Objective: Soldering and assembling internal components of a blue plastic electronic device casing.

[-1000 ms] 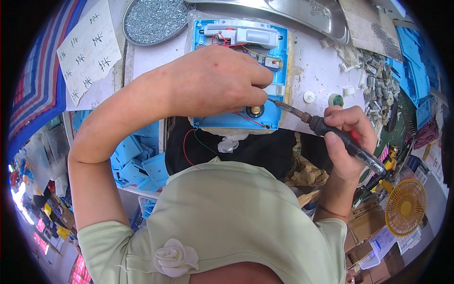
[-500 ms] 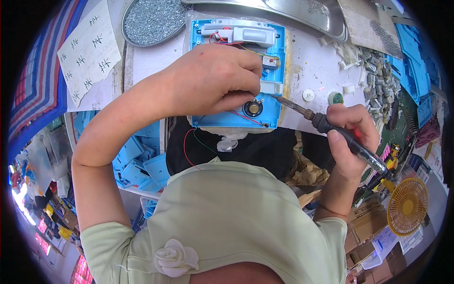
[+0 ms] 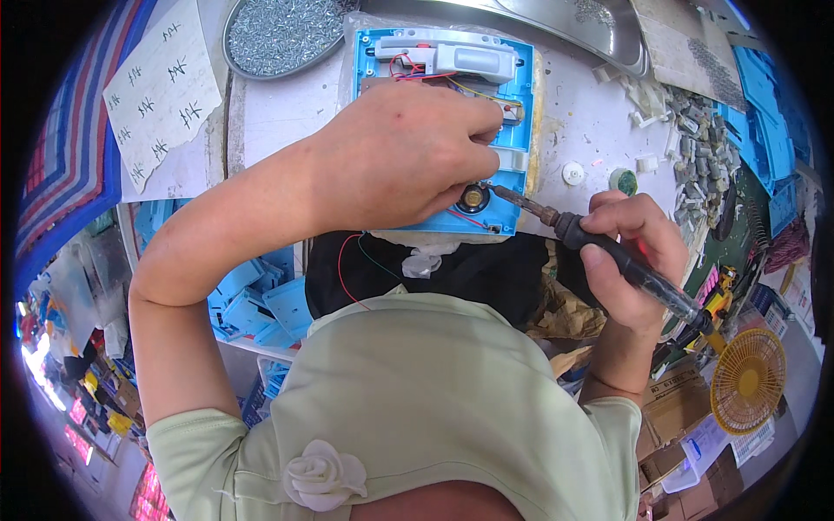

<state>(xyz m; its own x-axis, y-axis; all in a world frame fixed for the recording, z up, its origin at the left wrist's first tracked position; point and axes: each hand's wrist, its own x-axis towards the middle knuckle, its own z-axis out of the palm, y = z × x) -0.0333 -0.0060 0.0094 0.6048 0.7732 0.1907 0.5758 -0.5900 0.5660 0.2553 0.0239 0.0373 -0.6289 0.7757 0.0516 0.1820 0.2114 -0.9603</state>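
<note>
In my right hand (image 3: 638,256) is a soldering iron (image 3: 573,233) with a dark handle, its tip pointing left over a blue plastic housing (image 3: 519,208). The tip is close to a round black speaker (image 3: 474,199) in the near part of that housing; whether it touches anything I cannot tell. Across the housing lies my left hand (image 3: 417,148), fingers bent and pinched beside the speaker. Whatever its fingertips hold is hidden. Red and yellow wires (image 3: 406,62) run by a grey-white part (image 3: 473,61) at the housing's far end.
A round metal tray of screws (image 3: 282,36) stands at the far left, and a steel tray (image 3: 556,26) at the back. To the right are a green-filled round tin (image 3: 623,181), a white wheel (image 3: 572,173) and piled grey parts (image 3: 695,165). A yellow fan (image 3: 748,380) is at lower right.
The iron's tip has shifted left and slightly down, closer to the speaker. My left hand and the housing have moved a little to the right.
</note>
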